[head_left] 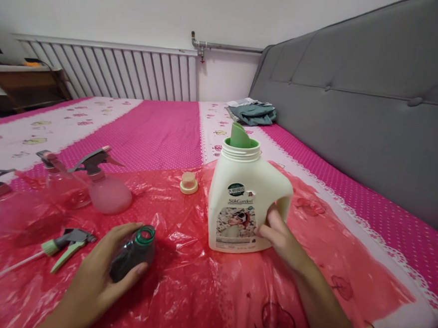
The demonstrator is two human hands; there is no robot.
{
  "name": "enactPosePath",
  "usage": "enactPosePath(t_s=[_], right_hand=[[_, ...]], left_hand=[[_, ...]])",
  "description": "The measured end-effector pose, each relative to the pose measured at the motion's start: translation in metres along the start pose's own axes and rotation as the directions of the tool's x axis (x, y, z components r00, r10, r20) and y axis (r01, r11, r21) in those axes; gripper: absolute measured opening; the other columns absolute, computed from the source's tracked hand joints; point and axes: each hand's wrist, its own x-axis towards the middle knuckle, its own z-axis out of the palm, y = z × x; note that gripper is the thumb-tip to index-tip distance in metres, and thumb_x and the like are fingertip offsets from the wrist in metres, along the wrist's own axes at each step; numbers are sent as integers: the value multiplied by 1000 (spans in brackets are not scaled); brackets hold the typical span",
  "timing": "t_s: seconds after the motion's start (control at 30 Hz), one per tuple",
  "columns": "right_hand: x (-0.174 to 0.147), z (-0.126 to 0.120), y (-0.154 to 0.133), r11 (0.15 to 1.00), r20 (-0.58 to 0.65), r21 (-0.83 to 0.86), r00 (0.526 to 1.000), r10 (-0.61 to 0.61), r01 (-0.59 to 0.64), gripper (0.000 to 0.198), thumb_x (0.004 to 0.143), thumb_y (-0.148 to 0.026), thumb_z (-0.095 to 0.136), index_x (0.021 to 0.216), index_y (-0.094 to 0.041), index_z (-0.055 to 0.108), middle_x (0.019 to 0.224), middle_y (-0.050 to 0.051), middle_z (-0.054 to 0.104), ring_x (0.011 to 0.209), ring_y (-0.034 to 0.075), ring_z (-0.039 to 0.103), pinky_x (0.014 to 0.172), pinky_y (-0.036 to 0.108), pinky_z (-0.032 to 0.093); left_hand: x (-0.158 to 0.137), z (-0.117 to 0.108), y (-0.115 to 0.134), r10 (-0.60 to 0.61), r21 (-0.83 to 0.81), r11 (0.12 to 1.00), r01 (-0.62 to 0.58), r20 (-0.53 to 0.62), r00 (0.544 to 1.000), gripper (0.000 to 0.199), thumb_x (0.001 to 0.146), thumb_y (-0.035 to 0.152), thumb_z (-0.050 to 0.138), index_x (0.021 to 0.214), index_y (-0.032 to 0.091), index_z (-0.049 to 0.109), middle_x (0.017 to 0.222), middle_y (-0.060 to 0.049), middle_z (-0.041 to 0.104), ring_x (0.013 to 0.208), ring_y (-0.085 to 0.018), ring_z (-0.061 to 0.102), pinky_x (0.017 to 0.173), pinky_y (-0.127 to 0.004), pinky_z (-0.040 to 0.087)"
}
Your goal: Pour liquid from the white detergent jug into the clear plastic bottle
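My left hand (101, 270) is wrapped round a small dark green bottle (133, 255), whose open mouth faces up and tilts slightly. On the right, my right hand (279, 233) grips the handle of a white detergent jug (237, 170). The jug stands upright, uncapped, with a green pouring spout in its neck. Its cream cap (188, 183) lies on the red plastic sheet (172, 290) between the two. Left of my left hand rests a loose green and grey spray trigger head (67, 243) with a pale tube.
Several pink spray bottles (110, 194) with trigger heads stand at the left. Folded clothes (252, 111) lie at the back of the bed, beside a grey padded headboard (359, 89). A white radiator (116, 69) lines the far wall.
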Motion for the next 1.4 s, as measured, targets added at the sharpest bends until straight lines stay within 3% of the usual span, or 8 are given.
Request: enactPosePath(t_s=[0.17,0.3,0.5,0.67,0.77,0.97,1.23,1.4], right_hand=[[2,-1,-1,1000,-3,-1,1000,6,-6,83,72,-37,59,152,-20,41,163,12,41,157,33,33,133,49,28],[4,0,-1,1000,-6,4,1000,-12,12,88,70,-37,61,154,-20,40,161,13,44,156,34,35,133,51,28],[4,-4,5,1000,-23,8,1000,14,-14,91,69,-35,62,156,-20,40,170,10,34,164,32,18,137,49,12],[1,-12,14,988,49,130,996,73,-79,82,77,-35,60,157,-24,42,173,4,31,165,30,18,137,50,16],[1,-16,15,987,68,150,996,52,-62,86,74,-29,61,158,-24,42,173,3,30,166,28,14,138,47,14],[0,-22,15,995,173,95,985,12,-29,90,81,-33,69,163,-23,33,174,9,26,164,30,21,137,51,18],[-3,-38,19,996,316,-86,947,51,-25,98,96,-51,70,170,-27,12,178,9,1,167,32,1,137,55,10],[-6,-44,18,992,351,-115,933,83,-45,97,98,-50,65,170,-26,4,177,12,3,166,35,5,136,57,13]], left_hand=[[2,1,3,-4,-45,999,1,-63,998,49,94,57,66,133,28,59,123,-6,78,100,-30,80,89,-41,67],[2,0,6,-38,-53,998,36,-45,998,49,92,55,66,132,27,61,122,-7,79,100,-30,80,90,-41,67],[4,0,7,-11,-32,999,9,-54,998,48,94,54,65,132,26,60,122,-8,78,100,-30,80,89,-41,66],[4,0,7,12,-22,1000,-13,-57,998,46,95,53,64,133,27,59,123,-7,78,99,-30,80,88,-40,67],[3,0,6,12,-15,1000,-13,-61,998,47,95,54,64,133,27,59,122,-7,78,100,-30,80,88,-41,67],[2,1,4,5,-41,999,-8,-67,998,48,94,54,66,133,26,60,123,-7,78,100,-30,80,89,-41,67],[2,-1,5,-14,-24,1000,13,-34,999,49,95,55,64,135,27,58,125,-7,77,103,-29,79,93,-42,67],[3,0,6,-4,-17,1000,3,-44,999,49,96,54,64,136,28,58,126,-7,77,103,-29,79,91,-41,67]])
